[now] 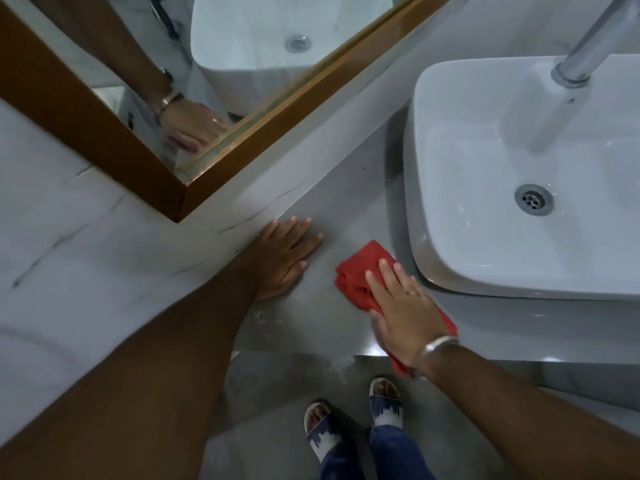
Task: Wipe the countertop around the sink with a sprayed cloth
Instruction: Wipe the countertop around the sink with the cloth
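Observation:
A red cloth (360, 271) lies bunched on the grey countertop (332, 209), just left of the white basin sink (519, 174). My right hand (401, 306) presses flat on the cloth, fingers stretched forward; a ring and a metal bangle show on it. My left hand (285, 258) rests palm down on the bare countertop beside the wall, fingers spread, holding nothing. The two hands are a short gap apart. The cloth's rear end pokes out under my right wrist at the counter's front edge.
A wood-framed mirror (145, 157) hangs on the marbled wall at left and reflects the sink and a hand. A chrome tap (585, 50) stands over the basin. A wet patch (263, 318) marks the counter near its front edge. My sandalled feet (349, 420) stand on the floor below.

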Demonstrator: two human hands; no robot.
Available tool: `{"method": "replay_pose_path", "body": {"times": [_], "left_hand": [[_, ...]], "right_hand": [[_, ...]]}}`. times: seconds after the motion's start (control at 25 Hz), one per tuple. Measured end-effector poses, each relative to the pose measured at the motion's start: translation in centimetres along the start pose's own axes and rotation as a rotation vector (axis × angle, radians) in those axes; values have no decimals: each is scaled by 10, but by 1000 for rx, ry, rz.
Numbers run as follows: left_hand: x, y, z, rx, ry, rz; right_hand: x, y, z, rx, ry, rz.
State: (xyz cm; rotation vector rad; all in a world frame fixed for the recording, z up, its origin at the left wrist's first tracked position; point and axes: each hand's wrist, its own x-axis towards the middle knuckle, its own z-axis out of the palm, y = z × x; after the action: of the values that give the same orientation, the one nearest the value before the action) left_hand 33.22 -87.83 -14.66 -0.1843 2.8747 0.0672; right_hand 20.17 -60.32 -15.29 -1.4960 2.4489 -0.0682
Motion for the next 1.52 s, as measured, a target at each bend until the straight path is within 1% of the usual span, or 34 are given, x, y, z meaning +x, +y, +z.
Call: {"method": "replay_pose_path", "body": {"times": [0.04, 0.08, 0.12, 0.16, 0.24, 0.32, 0.36, 0.4, 0.44, 0.52, 0.56, 0.6, 0.64, 0.68, 0.72, 0.8, 0.84, 0.88, 0.92, 0.96, 1.0, 1.08, 1.12, 1.16, 1.2, 1.28, 1.32, 1.36, 1.4, 1.48, 1.52], "left_hand": [[-2, 0, -4, -17, -45, -11], [-8, -1, -7, -44, -86, -18], [-17, -5, -12, -77, -130, -25], [-29, -9, -20, -94, -180, -43], [-63, -8, -40, -35, -265, -99], [-98, 3, -64, 69, -269, -131], [-111, 12, -75, 97, -252, -142], [-124, 19, -88, 129, -237, -166], [-135, 24, -99, 176, -224, -191], [-152, 24, -120, 347, -220, -240], [-163, 17, -131, 454, -231, -248], [-167, 11, -140, 539, -229, -234], [-172, 1, -148, 605, -233, -200], [-177, -8, -156, 662, -251, -146], [-181, -18, -161, 707, -275, -94], [-188, -34, -163, 799, -286, -5], [-190, -39, -162, 850, -281, 33], [-190, -44, -159, 906, -266, 77], [-190, -47, -157, 957, -255, 113], [-190, -50, -155, 996, -250, 135], [-190, -52, -153, 1024, -246, 145], [-191, -56, -151, 1074, -214, 169], [-190, -57, -150, 1103, -200, 180], [-191, -58, -150, 1136, -197, 190], [-190, -57, -150, 1161, -202, 192], [-192, -56, -149, 1189, -197, 195], [-192, -57, -148, 1193, -180, 200], [-192, -59, -148, 1183, -163, 205], [-193, -59, -148, 1164, -157, 210], [-192, -59, -146, 1149, -157, 213], [-193, -60, -144, 1148, -144, 215]], "right_hand": [[20, -18, -2, 31, 3, 87], [35, -39, -4, 66, -4, 131], [43, -59, -2, 98, -15, 148], [44, -73, -1, 113, -37, 121], [25, -76, -1, 75, -95, -59], [-2, -53, -3, 47, -138, -297], [-10, -35, -6, 52, -150, -354], [-12, -21, -6, 39, -147, -349], [-6, -10, -7, 21, -130, -298], [17, -14, -14, 22, -118, -102], [27, -36, -14, 62, -105, 7], [34, -56, -15, 99, -96, 110], [36, -80, -14, 130, -107, 167], [33, -100, -13, 144, -114, 145], [23, -112, -11, 133, -114, 48], [1, -110, -7, 105, -122, -173], [-6, -98, -6, 83, -85, -250], [-7, -83, -6, 69, -70, -264], [-4, -71, -4, 49, -68, -216], [1, -69, -5, 33, -77, -116], [8, -75, -4, 31, -44, 12], [23, -123, -4, 84, 22, 265], [27, -156, -2, 129, 68, 324], [28, -192, 1, 168, 106, 310], [25, -226, 6, 166, 93, 219], [4, -270, 16, 92, -9, -47], [-7, -268, 17, 56, -33, -145], [-12, -254, 16, 38, -6, -211], [-14, -234, 17, 39, 21, -220], [-10, -192, 16, 5, 15, -126], [-3, -182, 13, -3, 14, -32]]}}
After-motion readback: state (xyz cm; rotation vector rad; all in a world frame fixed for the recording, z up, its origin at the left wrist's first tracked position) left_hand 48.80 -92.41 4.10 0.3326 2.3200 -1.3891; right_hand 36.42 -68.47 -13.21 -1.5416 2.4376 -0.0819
